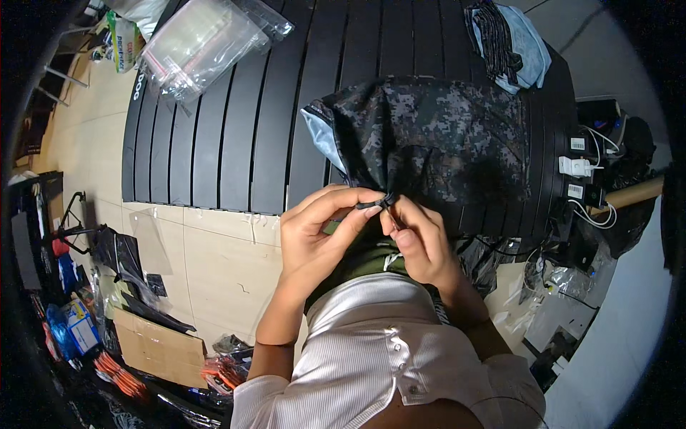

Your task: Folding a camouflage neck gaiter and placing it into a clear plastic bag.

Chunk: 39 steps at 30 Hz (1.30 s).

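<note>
A dark digital-camouflage cloth piece [450,136] with a light blue inner side lies across the black slatted table, its near edge drawn up toward my hands. Between thumb and index finger, my left hand [321,225] pinches a short black cord [370,205] at that edge. Close beside it, my right hand [423,243] is closed with thumb and fingers bent together near the cord's knotted-looking end. What the right fingertips hold is too small to make out.
Clear plastic bags [204,50] lie at the table's far left. A folded light blue and dark cloth [511,46] sits at the far right. White plugs and cables [577,166] line the right edge. Cardboard [158,347] and packages are on the floor at left.
</note>
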Tool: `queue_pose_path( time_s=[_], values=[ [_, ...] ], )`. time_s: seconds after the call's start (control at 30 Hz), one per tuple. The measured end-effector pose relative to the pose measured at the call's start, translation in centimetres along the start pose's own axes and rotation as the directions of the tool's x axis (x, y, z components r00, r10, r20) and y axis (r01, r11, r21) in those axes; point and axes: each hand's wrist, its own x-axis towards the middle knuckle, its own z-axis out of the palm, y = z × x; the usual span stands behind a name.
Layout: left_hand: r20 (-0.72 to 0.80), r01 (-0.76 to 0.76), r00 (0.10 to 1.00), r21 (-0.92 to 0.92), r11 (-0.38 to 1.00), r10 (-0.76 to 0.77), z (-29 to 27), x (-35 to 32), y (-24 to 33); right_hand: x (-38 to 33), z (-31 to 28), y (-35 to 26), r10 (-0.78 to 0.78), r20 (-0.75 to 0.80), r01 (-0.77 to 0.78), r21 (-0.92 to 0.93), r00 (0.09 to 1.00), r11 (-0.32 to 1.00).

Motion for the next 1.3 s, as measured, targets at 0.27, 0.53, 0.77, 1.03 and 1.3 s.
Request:
queue_pose_path(
  time_s=[0.27,0.53,0.77,1.03,1.3],
  values=[
    [0.032,0.114,0.993,-0.107,0.988,-0.112,0.4,0.2,0.3,-0.5,-0.4,0.3,0.014,0.084,-0.027,0.154,0.996,0.988],
    [0.066,0.117,0.992,-0.174,0.978,-0.107,0.6,0.4,-0.3,-0.8,-0.5,0.9,-0.013,0.132,-0.040,0.389,0.991,0.920],
    [0.057,0.117,0.992,-0.159,0.980,-0.109,0.4,0.1,-0.8,-0.5,-2.0,0.8,0.138,0.663,-0.662,0.660,0.736,0.354],
    [-0.032,0.096,0.994,-0.188,0.977,-0.104,0.4,0.0,-1.0,-1.1,-2.4,-2.5,0.126,0.171,-0.102,-0.140,0.977,0.985],
    [-0.024,0.047,0.998,-0.124,0.991,-0.050,0.7,0.0,-0.6,-0.5,-0.9,-1.9,0.006,-0.046,-0.022,-0.361,0.999,0.932]
  ],
)
